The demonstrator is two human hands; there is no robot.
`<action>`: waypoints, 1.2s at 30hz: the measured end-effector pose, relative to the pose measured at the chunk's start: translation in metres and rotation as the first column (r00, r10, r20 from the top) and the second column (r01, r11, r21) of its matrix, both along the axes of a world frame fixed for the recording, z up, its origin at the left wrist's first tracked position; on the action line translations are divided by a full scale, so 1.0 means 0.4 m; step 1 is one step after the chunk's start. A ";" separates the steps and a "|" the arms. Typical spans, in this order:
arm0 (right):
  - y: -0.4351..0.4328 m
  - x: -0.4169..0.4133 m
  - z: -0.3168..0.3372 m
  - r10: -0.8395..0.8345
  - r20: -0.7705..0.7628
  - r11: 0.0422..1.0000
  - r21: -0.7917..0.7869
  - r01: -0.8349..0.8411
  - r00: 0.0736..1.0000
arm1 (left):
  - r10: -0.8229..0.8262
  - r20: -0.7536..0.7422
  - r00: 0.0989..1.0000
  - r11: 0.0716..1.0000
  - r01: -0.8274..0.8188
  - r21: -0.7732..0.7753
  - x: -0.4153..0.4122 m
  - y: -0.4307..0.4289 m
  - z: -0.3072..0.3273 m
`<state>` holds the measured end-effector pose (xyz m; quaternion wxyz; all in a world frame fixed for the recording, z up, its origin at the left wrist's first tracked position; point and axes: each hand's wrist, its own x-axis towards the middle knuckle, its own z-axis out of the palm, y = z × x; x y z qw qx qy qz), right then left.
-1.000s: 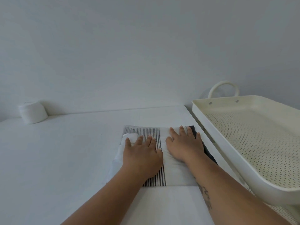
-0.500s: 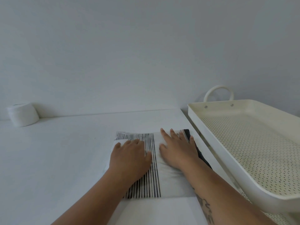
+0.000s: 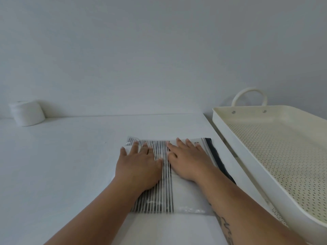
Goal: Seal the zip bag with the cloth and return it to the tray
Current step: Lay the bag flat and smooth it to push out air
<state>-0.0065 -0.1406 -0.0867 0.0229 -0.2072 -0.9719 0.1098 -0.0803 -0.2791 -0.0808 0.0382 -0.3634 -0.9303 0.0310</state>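
Since half a second ago, both hands have slid a little farther up the zip bag (image 3: 184, 197), toward its far edge, and they are still pressing down on it. The bag is lying flat on the white table (image 3: 67, 170), just left of the cream tray (image 3: 228, 137) and not touching it.

The left hand (image 3: 138, 167) is resting palm down on the left part of the bag, fingers stretched out flat and slightly spread, gripping nothing. The right hand (image 3: 190, 161) is lying beside it, also palm down with fingers extended flat, holding nothing; its fingertips are reaching near the bag's far edge. The two thumbs are sitting close together over the middle of the bag.

Inside the clear bag, a folded cloth (image 3: 163, 195) is showing through the plastic: white fabric with a band of thin black stripes running away from the viewer. A dark strip (image 3: 218, 160) is running along the side of the bag nearest the tray; whether it is the zip closure is hard to tell, and whether the bag is sealed cannot be seen.

The tray is sitting to the right of the bag, tilted in view, with a perforated floor, raised walls and a looped handle (image 3: 249, 93) at its far end. Nothing is lying in the visible part of the tray.

Well to the left of the bag, by the wall, a small white cylindrical object (image 3: 27, 113) is standing on the table.
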 end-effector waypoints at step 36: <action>-0.072 0.215 -0.002 -0.058 -0.007 0.997 0.041 0.058 0.998 | 0.049 -0.030 0.998 0.998 -0.048 0.050 0.129 -0.025 -0.006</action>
